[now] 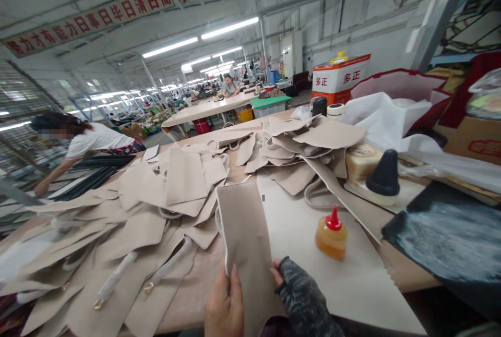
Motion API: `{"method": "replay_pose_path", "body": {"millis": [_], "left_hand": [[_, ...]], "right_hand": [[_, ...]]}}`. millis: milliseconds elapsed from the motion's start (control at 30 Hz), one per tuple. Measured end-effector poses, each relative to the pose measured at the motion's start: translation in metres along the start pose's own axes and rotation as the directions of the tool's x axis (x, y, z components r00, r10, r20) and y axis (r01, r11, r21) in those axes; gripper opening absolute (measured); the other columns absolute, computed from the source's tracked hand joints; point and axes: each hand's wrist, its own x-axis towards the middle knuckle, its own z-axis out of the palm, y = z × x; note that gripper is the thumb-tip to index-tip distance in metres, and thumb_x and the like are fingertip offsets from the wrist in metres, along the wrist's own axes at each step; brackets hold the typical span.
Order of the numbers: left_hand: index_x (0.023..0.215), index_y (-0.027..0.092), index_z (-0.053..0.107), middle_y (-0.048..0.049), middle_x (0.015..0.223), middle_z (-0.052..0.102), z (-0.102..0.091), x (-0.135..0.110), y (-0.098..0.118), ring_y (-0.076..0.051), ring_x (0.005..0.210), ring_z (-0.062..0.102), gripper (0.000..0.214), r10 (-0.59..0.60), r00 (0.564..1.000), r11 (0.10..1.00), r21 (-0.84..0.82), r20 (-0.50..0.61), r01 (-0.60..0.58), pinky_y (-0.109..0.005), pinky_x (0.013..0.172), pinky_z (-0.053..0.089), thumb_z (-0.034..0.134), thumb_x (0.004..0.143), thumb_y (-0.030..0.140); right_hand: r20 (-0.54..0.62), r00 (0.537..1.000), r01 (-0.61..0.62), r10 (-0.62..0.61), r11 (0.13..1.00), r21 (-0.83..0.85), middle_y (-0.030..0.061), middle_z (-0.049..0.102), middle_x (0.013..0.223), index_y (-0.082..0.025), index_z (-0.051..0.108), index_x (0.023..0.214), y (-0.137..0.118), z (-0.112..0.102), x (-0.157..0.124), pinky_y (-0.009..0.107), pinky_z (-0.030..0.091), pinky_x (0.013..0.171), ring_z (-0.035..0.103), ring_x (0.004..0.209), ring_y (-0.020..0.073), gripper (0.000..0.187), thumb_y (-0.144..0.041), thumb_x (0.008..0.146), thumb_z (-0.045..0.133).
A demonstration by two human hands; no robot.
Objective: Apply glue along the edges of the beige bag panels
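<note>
A beige leather bag panel with pale edges stands tilted up in front of me, its lower end near the table's front edge. My left hand grips its left edge, thumb on the face and fingers behind. On the right edge, my right hand, in a dark grey fingerless glove, has its fingers closed against the panel. Part of a strap shows behind the panel's left side. Right of the panel, a small bottle of amber liquid with a red nozzle cap stands on a white sheet.
Many beige panels with wrapped handles cover the table's left side. Another pile lies at the back. A black cone, a whitish-stained black board and a white-and-orange box are at right. A person bends at the left.
</note>
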Motion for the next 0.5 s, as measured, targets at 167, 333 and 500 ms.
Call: {"method": "replay_pose_path", "body": {"millis": [167,333,500], "left_hand": [[0.116,0.018,0.059,-0.009,0.115,0.066,-0.009,0.006,0.003,-0.026,0.115,0.056,0.047,-0.066,0.998,0.997,-0.031,-0.013,0.066,-0.036,0.098,0.046,0.043,0.087,0.051],[0.104,0.017,0.063,-0.009,0.106,0.069,-0.019,0.008,0.004,-0.028,0.105,0.061,0.052,-0.197,0.98,0.976,-0.103,-0.042,0.192,-0.034,0.088,0.051,0.05,0.079,0.061],[0.095,0.018,0.065,-0.0075,0.097,0.072,-0.025,0.008,0.011,-0.027,0.095,0.065,0.05,-0.235,0.97,0.958,-0.182,-0.058,0.222,-0.031,0.078,0.054,0.055,0.074,0.062]], "right_hand": [[0.026,0.998,-0.058,0.06,0.997,-0.051,0.0056,0.07,0.072,-0.023,0.064,0.077,-0.005,-0.012,0.003,0.034,0.057,0.063,0.068,0.067,0.0232,0.037,-0.047,0.088,0.037],[-0.038,0.998,0.038,-0.04,0.997,-0.066,0.0061,0.072,0.083,-0.023,0.066,0.088,-0.009,-0.017,0.004,0.032,0.056,0.073,0.068,0.077,0.0219,0.03,-0.04,0.089,0.042],[-0.142,0.968,0.195,-0.207,0.976,-0.099,0.0075,0.072,0.08,-0.018,0.069,0.09,-0.01,-0.014,0.013,0.031,0.057,0.068,0.069,0.072,0.0212,0.033,-0.037,0.091,0.042]]}}
